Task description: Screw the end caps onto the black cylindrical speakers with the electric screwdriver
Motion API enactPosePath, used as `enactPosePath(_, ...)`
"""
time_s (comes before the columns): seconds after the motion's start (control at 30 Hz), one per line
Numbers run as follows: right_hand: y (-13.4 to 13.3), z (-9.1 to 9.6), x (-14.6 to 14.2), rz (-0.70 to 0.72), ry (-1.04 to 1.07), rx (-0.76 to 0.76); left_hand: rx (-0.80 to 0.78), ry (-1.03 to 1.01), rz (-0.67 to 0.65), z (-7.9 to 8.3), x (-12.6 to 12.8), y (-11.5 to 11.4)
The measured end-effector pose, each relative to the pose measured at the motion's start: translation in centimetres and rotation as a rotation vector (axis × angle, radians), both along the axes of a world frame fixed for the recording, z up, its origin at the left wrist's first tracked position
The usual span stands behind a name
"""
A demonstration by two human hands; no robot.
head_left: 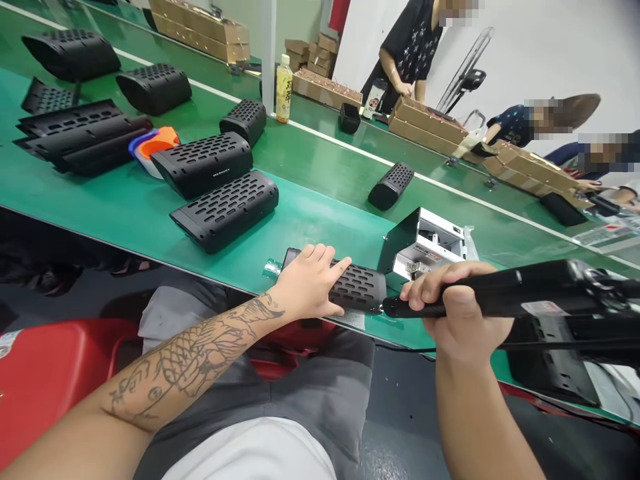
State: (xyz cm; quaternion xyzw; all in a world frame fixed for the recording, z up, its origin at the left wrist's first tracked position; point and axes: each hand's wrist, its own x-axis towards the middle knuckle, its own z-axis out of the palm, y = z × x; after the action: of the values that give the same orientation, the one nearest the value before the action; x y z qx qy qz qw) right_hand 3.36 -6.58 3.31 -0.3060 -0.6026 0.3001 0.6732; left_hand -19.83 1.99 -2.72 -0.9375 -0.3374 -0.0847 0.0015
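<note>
My left hand (311, 283) lies over a black perforated speaker shell (357, 288) at the near edge of the green table (320, 200), fingers curved around its top and holding it down. My right hand (457, 310) is wrapped around a black electric screwdriver (510, 298) held sideways, its tip touching the right end of that shell. Just behind the shell stands a small grey-and-black metal box (425, 250).
More black perforated shells (225, 210) lie on the table to the left, with flat grille panels (75, 133) and orange and blue parts (155, 143). A drink bottle (284, 88) stands farther back. Other people work at cardboard trays (430, 123) across the table. A red stool (45, 373) is at lower left.
</note>
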Motion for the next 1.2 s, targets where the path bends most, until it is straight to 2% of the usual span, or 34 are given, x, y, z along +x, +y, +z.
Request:
enactPosePath(0.17, 0.2, -0.1, -0.5, 0.034, -0.003, -0.052, 0.012, -0.006, -0.007, -0.2, 0.0, -0.1)
enactPosePath(0.37, 0.2, -0.1, -0.5, 0.142, -0.068, -0.088, -0.001, 0.006, -0.013, 0.0, 0.1, 0.0)
enactPosePath(0.73, 0.1, -0.2, -0.4, 0.143, -0.082, -0.142, 0.003, 0.01, -0.009, 0.2, 0.1, 0.1)
enactPosePath(0.83, 0.3, 0.9, 0.3, 0.022, -0.065, -0.112, 0.006, 0.006, 0.003, 0.0, 0.3, -0.2)
enactPosePath(0.93, 1.9, 1.6, 2.5, -0.338, 0.0, 0.046, 0.035, 0.012, 0.019, -0.4, 1.0, -0.9)
enactPosePath(1.0, 3.6, 1.2, 4.8, -0.585, 0.037, 0.125, 0.058, 0.021, 0.034, -0.6, 1.5, -1.4)
enactPosePath(1.03, 4.5, 0.8, 5.9, -0.654, 0.039, 0.127, 0.06, 0.023, 0.044, -0.5, 1.7, -1.6)
enactPosePath(1.1, 5.7, -0.6, 8.0, -0.693, 0.021, 0.091, 0.024, 0.013, 0.055, -0.2, 1.8, -1.7)
enactPosePath(1.2, 6.1, -2.6, 9.6, -0.661, -0.008, 0.063, -0.078, -0.03, 0.057, 1.0, 1.2, -0.6)
